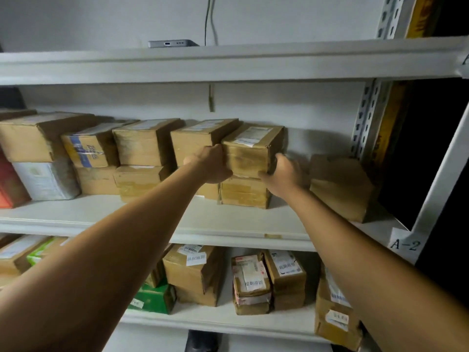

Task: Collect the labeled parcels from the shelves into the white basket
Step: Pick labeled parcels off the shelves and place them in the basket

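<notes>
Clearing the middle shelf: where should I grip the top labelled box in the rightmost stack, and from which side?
Its two long side faces near the front end, coming straight in from the front: the parcel lies end-on atop another box, as the left hand and right hand clasp it.

Taped brown cardboard parcel (250,148), white painted metal shelf (228,224)

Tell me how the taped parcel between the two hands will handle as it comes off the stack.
The parcel probably stays stiff: a squared cardboard box wrapped in tape. The glossy tape may be slippery, so the left hand and right hand gripping its sides helps.
</notes>
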